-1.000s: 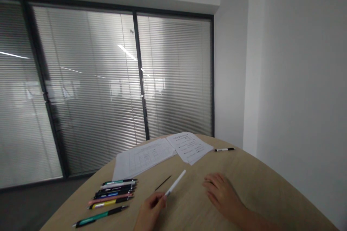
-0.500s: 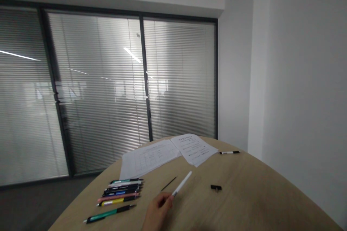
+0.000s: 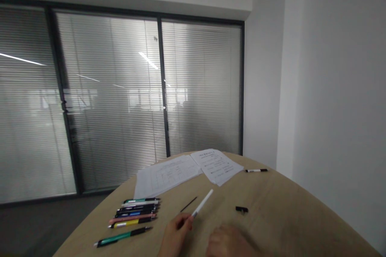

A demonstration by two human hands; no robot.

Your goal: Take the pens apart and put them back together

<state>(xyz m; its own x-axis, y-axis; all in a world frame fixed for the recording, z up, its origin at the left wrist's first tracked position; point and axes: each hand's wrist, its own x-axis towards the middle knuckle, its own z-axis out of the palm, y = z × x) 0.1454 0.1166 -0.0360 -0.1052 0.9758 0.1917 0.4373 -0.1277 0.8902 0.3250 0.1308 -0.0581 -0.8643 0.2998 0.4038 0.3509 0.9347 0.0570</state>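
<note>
White plastic pen [image 3: 201, 204] sits pinched in the left hand [image 3: 175, 235], angled up and away over the pale wood table [image 3: 286, 221]. The right hand [image 3: 227, 243] is blurred at the lower edge, so its grip cannot be told. Just beyond lie a thin black rod [image 3: 188, 204] and a small black cap [image 3: 241, 209]. A row of pens [image 3: 134, 212] lies to the left, with printed papers [image 3: 187, 170] and a black-and-white marker [image 3: 256, 170] farther off.

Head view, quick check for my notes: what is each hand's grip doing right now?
Left hand: closed, holding a white pen.
Right hand: blurred at the picture's bottom edge, cannot tell.
</note>
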